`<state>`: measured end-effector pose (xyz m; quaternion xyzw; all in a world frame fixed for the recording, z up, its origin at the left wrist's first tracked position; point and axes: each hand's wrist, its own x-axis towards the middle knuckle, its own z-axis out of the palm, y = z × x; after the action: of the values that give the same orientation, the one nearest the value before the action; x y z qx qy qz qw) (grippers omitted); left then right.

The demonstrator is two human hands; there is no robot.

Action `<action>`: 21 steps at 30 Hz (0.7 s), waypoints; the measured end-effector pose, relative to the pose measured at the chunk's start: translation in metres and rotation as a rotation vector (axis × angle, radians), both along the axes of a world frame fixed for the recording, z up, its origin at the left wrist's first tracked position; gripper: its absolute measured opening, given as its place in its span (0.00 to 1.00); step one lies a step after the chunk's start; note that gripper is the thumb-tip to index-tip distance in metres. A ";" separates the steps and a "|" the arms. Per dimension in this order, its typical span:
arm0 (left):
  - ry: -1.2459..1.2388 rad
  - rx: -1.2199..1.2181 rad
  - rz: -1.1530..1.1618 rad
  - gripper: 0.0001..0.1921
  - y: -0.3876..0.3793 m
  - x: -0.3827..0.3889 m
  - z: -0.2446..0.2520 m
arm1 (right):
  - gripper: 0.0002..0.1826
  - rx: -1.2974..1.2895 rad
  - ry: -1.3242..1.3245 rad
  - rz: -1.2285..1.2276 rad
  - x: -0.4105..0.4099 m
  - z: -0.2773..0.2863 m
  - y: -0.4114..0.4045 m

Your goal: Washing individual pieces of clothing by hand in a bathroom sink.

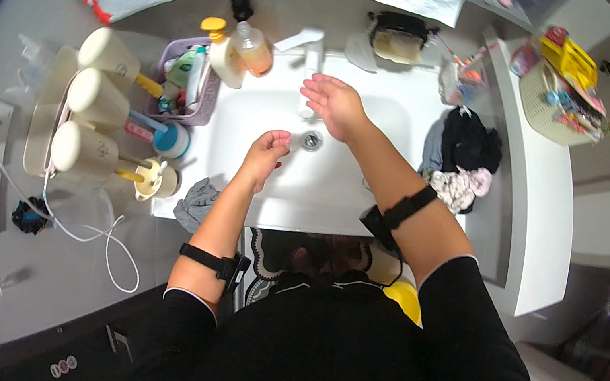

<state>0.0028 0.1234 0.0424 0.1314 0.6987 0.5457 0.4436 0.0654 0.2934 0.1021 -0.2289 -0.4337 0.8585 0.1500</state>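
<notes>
A white washbasin (328, 194) with a round metal drain (312, 141) lies before me. My right hand (336, 105) is over the basin, right in front of the white tap (312, 67), and it partly overlaps the spout in view. Its palm is bare and the fingers are slightly parted. Lower and to the left, my left hand (268, 155) hovers near the drain with loosely bent fingers and nothing in them. The tap's lever (301, 38) points to the left. Whether water runs is not clear.
Left of the basin stand a lotion pump bottle (227, 59), a clear bottle with orange liquid (255, 55), a purple basket (207, 104) and wall-mounted cups (99, 98). A grey cloth (197, 204) hangs at the front-left rim. Dark clothes (470, 142) lie on the right.
</notes>
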 end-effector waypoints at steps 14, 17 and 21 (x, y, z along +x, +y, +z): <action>0.056 -0.046 0.269 0.14 -0.067 -0.017 -0.011 | 0.31 0.113 -0.042 -0.012 -0.076 -0.008 0.038; 0.178 -0.034 0.306 0.13 -0.079 -0.015 -0.020 | 0.41 0.733 -0.489 -0.105 -0.060 -0.009 0.020; 0.194 -0.009 0.373 0.13 -0.087 -0.014 -0.019 | 0.42 0.862 -0.779 0.184 -0.060 -0.017 0.007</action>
<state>-0.0115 0.0363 0.0232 0.0497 0.7530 0.5999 0.2659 0.0054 0.3003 0.0848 -0.4070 -0.7850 0.4668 -0.0160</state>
